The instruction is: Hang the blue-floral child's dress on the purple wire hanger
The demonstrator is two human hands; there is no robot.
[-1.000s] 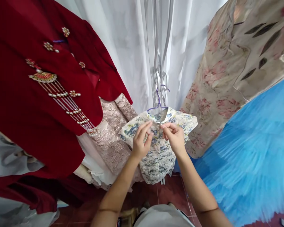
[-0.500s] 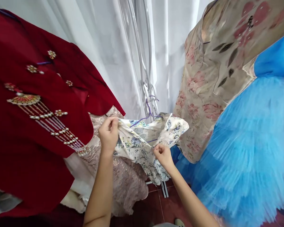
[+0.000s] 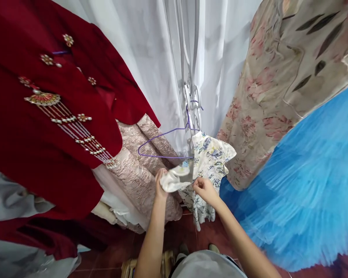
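A white floral garment (image 3: 210,152) with blue print hangs by one shoulder from a purple wire hanger (image 3: 162,157). The hanger's left arm is bare. My left hand (image 3: 161,184) grips the garment's loose shoulder part, bunched and blurred, below the hanger. With fingers pinched, my right hand (image 3: 203,190) holds the garment's front opening edge near its middle. White hooks (image 3: 187,92) stand behind the purple hanger.
To the left hang a dark red velvet jacket (image 3: 84,96) with beaded trim and a pink textured skirt (image 3: 133,170). On the right are a beige floral dress (image 3: 261,96) and a blue tulle dress (image 3: 301,177). A white curtain (image 3: 145,58) hangs behind; the floor (image 3: 104,253) is red tile.
My left hand has drawn the garment's left shoulder off the hanger, moving down and right. My right hand keeps its pinch on the front edge. The view has tilted down.
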